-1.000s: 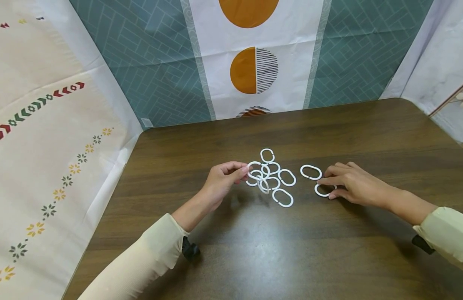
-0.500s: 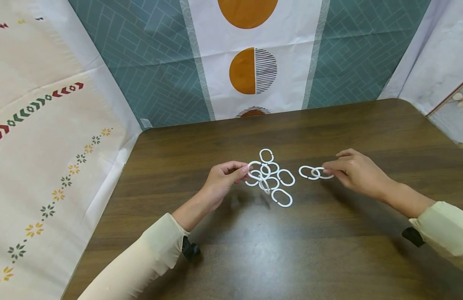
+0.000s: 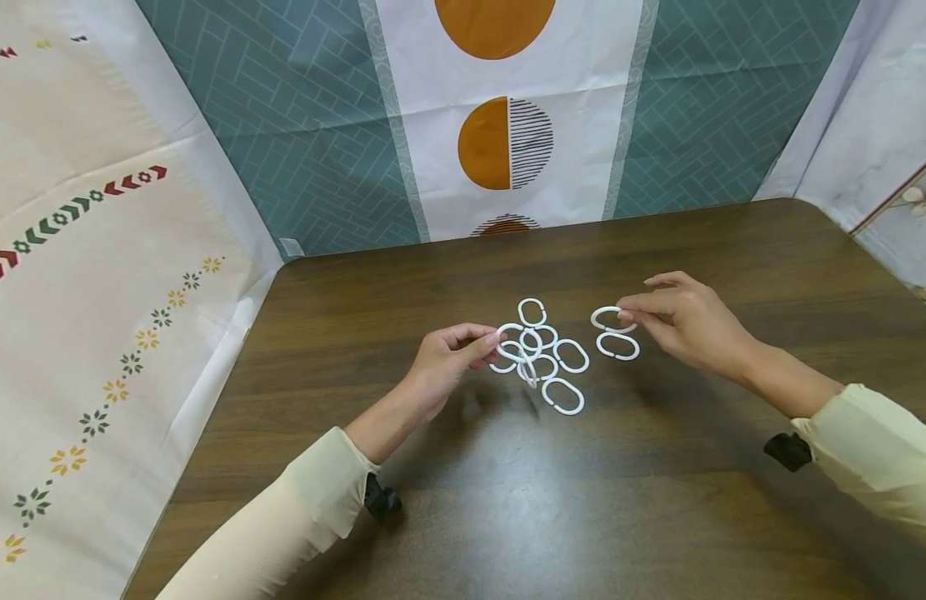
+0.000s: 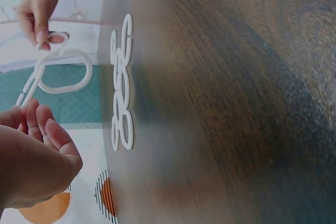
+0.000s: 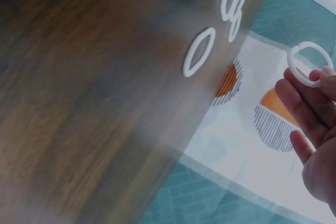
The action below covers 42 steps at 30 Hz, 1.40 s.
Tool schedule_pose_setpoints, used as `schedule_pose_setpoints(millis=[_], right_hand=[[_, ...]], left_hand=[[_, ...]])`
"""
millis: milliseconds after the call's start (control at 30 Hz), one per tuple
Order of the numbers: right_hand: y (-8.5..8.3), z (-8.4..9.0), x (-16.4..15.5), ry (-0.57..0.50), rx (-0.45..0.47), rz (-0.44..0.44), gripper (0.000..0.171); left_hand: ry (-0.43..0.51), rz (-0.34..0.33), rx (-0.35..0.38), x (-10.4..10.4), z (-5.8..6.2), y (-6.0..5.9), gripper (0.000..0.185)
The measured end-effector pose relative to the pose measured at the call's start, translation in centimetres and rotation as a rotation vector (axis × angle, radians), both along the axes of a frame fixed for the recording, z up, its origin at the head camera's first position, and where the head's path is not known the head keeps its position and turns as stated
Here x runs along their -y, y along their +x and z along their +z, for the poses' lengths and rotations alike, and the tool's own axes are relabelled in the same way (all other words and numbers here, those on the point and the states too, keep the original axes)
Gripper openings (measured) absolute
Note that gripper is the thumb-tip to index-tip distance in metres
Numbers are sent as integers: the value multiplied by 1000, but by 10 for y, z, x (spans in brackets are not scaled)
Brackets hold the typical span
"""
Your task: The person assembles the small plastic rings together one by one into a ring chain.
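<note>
Pinching white rings (image 3: 518, 325) by their edges above the desk (image 3: 620, 508), the left grip (image 3: 443, 362) and right grip (image 3: 691, 325) presumably leave openings unblocked.

On the table (image 3: 523, 500), a bunch of rings (image 3: 556, 357) lies right of my left hand (image 3: 449, 360). One more ring (image 3: 617, 357) lies between the bunch and my right hand (image 3: 688, 321).

Right hand (image 3: 691, 327) shifted left, toward pile (image 3: 538, 357); white ring (image 5: 291, 61) lifted off table (image 3: 357, 308)
</note>
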State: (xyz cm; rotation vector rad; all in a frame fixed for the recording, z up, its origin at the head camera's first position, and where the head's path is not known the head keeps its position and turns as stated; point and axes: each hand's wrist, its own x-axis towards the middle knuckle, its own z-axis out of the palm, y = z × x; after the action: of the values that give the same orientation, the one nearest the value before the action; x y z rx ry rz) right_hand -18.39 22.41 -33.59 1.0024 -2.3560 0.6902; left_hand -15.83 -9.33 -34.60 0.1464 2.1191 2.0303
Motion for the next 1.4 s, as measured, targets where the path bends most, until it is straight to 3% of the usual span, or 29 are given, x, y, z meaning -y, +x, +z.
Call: schedule_pose_setpoints(millis=[400,900,1400], right_hand=[[1,9,21,-99,21,50,29],[-4,15,47,-135,-42,155,30],[-5,17,66,-208,-44,242,27]], left_hand=[[-5,-8,16,-4,0,1,28],[0,-28,0,-9,2,1,26],[35,-56,1,-14,1,-1,27]])
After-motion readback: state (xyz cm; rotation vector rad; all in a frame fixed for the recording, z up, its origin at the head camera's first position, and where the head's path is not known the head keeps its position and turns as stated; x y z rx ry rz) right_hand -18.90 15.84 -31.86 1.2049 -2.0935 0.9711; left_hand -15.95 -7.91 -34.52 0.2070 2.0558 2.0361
